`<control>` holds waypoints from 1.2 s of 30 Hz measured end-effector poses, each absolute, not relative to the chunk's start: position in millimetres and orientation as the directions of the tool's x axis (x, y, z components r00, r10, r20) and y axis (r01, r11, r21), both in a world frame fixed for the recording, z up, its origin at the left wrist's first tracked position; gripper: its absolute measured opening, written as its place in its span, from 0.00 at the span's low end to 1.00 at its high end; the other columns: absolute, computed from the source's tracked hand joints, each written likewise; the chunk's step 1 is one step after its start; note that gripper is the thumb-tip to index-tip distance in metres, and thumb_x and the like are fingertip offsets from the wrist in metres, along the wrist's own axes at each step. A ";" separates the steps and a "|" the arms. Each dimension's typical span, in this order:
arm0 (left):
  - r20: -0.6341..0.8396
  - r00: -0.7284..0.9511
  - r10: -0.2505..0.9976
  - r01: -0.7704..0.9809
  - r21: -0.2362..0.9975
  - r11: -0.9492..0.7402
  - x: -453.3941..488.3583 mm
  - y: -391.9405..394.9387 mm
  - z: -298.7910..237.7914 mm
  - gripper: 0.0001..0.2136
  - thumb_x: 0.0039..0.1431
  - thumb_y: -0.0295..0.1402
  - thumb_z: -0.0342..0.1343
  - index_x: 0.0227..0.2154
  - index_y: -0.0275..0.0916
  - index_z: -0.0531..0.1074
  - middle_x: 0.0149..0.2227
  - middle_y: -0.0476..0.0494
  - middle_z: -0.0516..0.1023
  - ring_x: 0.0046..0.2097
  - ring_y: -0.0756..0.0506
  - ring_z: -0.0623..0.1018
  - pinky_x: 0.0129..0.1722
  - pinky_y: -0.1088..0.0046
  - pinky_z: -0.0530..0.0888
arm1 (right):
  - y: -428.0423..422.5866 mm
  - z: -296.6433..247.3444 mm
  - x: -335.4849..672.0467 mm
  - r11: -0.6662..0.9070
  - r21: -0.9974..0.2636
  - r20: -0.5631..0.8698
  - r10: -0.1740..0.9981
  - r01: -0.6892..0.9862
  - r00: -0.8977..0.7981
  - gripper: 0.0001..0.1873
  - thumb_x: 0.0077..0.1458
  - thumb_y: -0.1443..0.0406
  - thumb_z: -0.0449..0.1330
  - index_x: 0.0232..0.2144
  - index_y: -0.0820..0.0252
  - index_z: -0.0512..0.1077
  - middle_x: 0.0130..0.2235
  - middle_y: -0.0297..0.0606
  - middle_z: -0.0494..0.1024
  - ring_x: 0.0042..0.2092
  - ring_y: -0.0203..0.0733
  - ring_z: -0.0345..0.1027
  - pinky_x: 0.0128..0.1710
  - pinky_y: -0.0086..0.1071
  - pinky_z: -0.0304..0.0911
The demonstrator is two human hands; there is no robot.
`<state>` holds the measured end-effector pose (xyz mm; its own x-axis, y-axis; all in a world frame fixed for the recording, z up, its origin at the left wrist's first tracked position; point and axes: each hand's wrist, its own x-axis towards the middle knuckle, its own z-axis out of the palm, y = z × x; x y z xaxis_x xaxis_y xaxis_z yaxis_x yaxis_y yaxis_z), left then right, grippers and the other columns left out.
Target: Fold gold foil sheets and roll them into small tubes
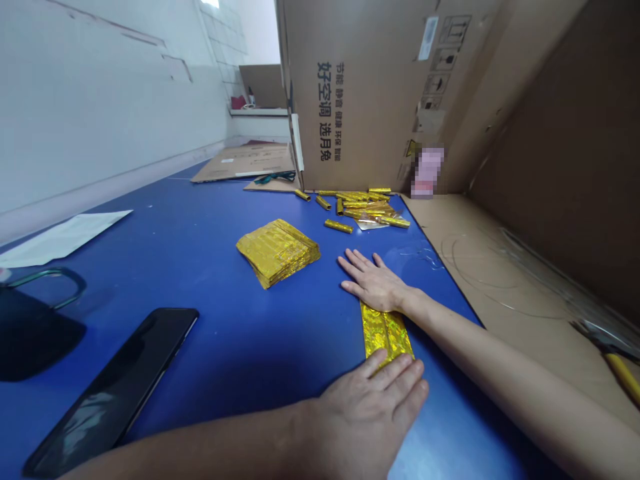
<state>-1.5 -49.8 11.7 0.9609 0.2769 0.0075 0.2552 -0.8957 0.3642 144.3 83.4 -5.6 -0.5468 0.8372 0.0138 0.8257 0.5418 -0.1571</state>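
A shiny gold foil paper sheet [386, 331] lies flat on the blue tabletop [240, 353]. My left hand [373, 400] rests flat over its near end, fingers stretched out. At the far end, the heel of my right hand [374, 280] presses on the foil, while its spread fingers lie on the table beyond. Left of my right hand sits a stack of gold foil sheets [277, 250]. Farther back, several small rolled gold foil tubes [360, 203] are scattered near a cardboard wall, some on top of one another.
A black smartphone [115, 387] lies at the left front, with a dark mug [37, 333] beside it. White paper [65, 237] is by the wall. A large cardboard box [370, 100] stands at the back. Pliers with a yellow handle [620, 373] lie on cardboard at right.
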 end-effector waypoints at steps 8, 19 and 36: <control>-0.004 0.917 0.400 0.356 0.462 -0.812 -8.1 2.1 23.9 0.44 0.46 0.57 0.47 0.57 0.25 0.47 0.59 0.32 0.45 0.60 0.40 0.48 0.57 0.65 0.47 | 86.3 -9.5 143.7 0.540 -0.148 0.016 0.839 0.828 -0.544 0.35 0.54 0.46 0.34 0.59 0.57 0.42 0.62 0.43 0.39 0.61 0.47 0.30 0.55 0.53 0.30; -0.075 0.967 0.243 0.253 0.373 -0.892 -6.9 2.6 12.3 0.49 0.43 0.59 0.47 0.58 0.25 0.40 0.60 0.31 0.40 0.60 0.38 0.41 0.57 0.59 0.38 | 83.2 -8.8 145.1 0.542 -0.163 0.032 0.838 0.824 -0.545 0.36 0.53 0.45 0.33 0.59 0.57 0.42 0.62 0.43 0.38 0.61 0.47 0.29 0.55 0.51 0.29; -0.031 0.974 0.225 0.208 0.528 -0.823 0.7 -28.7 32.2 0.40 0.50 0.54 0.45 0.58 0.29 0.45 0.59 0.34 0.48 0.59 0.39 0.52 0.57 0.63 0.50 | 81.0 -5.1 144.0 0.538 -0.161 0.024 0.840 0.827 -0.542 0.37 0.53 0.44 0.31 0.59 0.57 0.41 0.62 0.42 0.39 0.61 0.45 0.29 0.56 0.50 0.29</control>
